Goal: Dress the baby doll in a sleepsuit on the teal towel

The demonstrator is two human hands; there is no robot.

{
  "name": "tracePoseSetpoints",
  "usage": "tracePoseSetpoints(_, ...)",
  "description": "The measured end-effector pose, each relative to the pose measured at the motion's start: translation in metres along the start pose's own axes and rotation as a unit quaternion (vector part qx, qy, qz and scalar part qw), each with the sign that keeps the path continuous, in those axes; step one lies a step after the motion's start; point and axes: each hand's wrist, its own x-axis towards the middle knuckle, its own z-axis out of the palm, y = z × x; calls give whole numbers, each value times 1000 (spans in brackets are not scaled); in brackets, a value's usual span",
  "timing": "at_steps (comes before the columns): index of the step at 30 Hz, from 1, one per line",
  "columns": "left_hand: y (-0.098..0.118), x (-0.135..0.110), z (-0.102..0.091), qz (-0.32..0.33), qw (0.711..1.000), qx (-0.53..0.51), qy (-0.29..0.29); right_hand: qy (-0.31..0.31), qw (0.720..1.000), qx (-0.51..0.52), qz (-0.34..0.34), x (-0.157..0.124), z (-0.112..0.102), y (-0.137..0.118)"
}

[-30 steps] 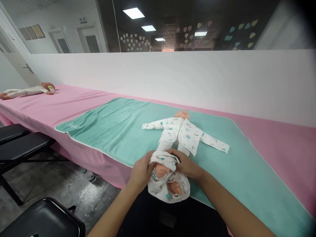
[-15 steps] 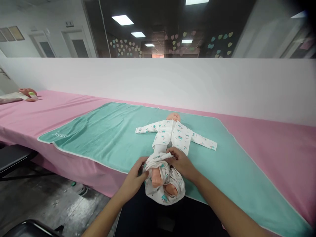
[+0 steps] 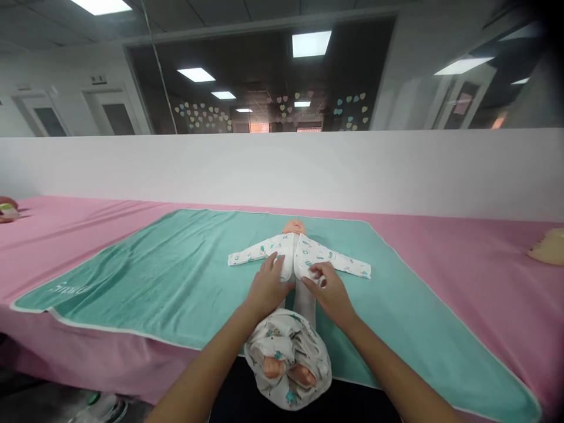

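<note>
A baby doll lies on its back, its head away from me and its arms inside a white printed baby jacket. The sleeves spread out to both sides. My left hand rests on the jacket's left front near the hem, fingers stretched out. At the right front's lower edge, my right hand has its thumb and fingers curled on the cloth. Matching printed trousers are bunched around the doll's feet at the table edge. White fabric covers its legs between jacket and trousers.
A green towel lies under the doll on a pink table cover. A white wall panel stands behind. Part of another doll shows at far left, and a pale yellow object at far right.
Both hands have left the bunched trousers and moved up to the jacket's lower front. The trousers stay around the feet. My view has tilted up and turned right.
</note>
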Motion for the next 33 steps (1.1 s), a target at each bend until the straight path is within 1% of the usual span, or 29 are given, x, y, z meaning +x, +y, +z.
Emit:
tracePoseSetpoints(2,4,14,8,10,998,59,2,11,997,-81,-4,19,7,-1)
tracePoseSetpoints(4,7,22,11,13,996,91,17,-9,985,-168,35,40,16,-3)
tracePoseSetpoints(6,6,26,9,-3,995,97,36,-38,966,-245,79,60,24,-6)
tracePoseSetpoints(8,-2,28,4,-48,995,67,63,-63,955,-268,107,77,30,-7)
tracePoseSetpoints(10,-19,29,-4,-129,985,-24,109,-81,960,-241,121,89,30,-7)
tracePoseSetpoints(11,-31,29,-9,-175,972,-79,133,-90,963,-222,124,93,28,-6)
tracePoseSetpoints(12,-43,27,-14,-220,953,-134,157,-100,966,-203,127,95,23,-4)
tracePoseSetpoints(13,-57,23,-19,-252,939,-162,171,-107,968,-187,128,95,16,0)
tracePoseSetpoints(15,-82,13,-27,-290,921,-182,185,-114,971,-159,137,92,-5,11)
tracePoseSetpoints(17,-97,0,-31,-302,914,-173,206,-108,972,-136,159,83,-32,28)
tracePoseSetpoints(19,-96,-11,-33,-267,923,-162,223,-92,969,-136,185,69,-57,46)
tracePoseSetpoints(20,-89,-16,-34,-236,935,-164,207,-82,966,-144,198,61,-68,54)
tracePoseSetpoints(21,-79,-20,-34,-195,951,-172,168,-72,963,-155,210,52,-75,61)
tracePoseSetpoints(22,-66,-24,-36,-143,966,-184,111,-59,960,-170,216,43,-80,65)
tracePoseSetpoints(23,-51,-28,-37,-92,975,-197,36,-43,959,-187,210,33,-81,65)
tracePoseSetpoints(24,-37,-32,-40,-25,978,-205,-38,-31,960,-203,191,23,-79,62)
tracePoseSetpoints(25,-23,-36,-44,38,975,-198,-96,-28,964,-211,158,13,-75,56)
tracePoseSetpoints(26,-10,-39,-48,80,967,-190,-152,-40,970,-210,114,4,-68,46)
tracePoseSetpoints(27,0,-43,-53,109,958,-177,-196,-70,977,-193,64,-6,-60,35)
tracePoseSetpoints(28,7,-45,-57,124,950,-163,-236,-123,979,-159,20,-15,-52,22)
tracePoseSetpoints(29,13,-48,-62,130,942,-150,-272,-184,976,-119,-16,-24,-45,8)
tracePoseSetpoints(31,20,-51,-70,133,927,-132,-324,-282,955,-62,-67,-38,-33,-16)
tracePoseSetpoints(33,23,-53,-75,136,918,-130,-348,-344,931,-37,-113,-45,-28,-33)
